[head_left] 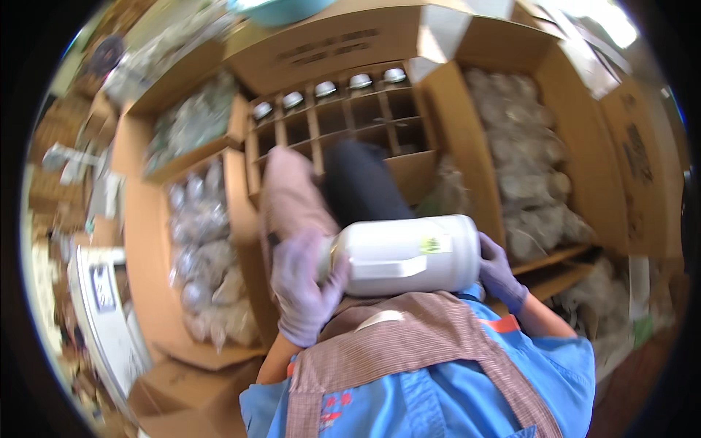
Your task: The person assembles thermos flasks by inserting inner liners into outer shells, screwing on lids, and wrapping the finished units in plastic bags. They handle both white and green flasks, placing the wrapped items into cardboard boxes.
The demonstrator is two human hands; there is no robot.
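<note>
The white cylindrical container [398, 255] lay on its side between the fingers of the two hands, above the lap, its narrow neck end at the left fingers and its wide base end at the right fingers. The left hand [303, 281], in a pale lavender glove, was clamped on the neck end, with the thumb on the near side and the fingers wrapped beyond it. The right hand [502, 276], in a darker lavender glove, was in contact with the base end; part of its fingers was hidden, so whether they were clamped could not be told. A small yellow-green rectangular label [436, 243] was positioned on the container, nearer the right fingers. Directly beyond the fingers of both hands, past the knees, stood a brown cardboard carton with divided cells [416, 175]; five round silver caps [326, 89] showed in its farthest row. To the left of the left fingers was an open brown carton [142, 277] holding clear plastic-wrapped articles [197, 263]. Beyond and to the right of the right fingers was a tall brown carton [475, 146] packed with clear wrapped articles [526, 146]. A brown woven apron [394, 328] was located just below the fingers, toward the body.
</note>
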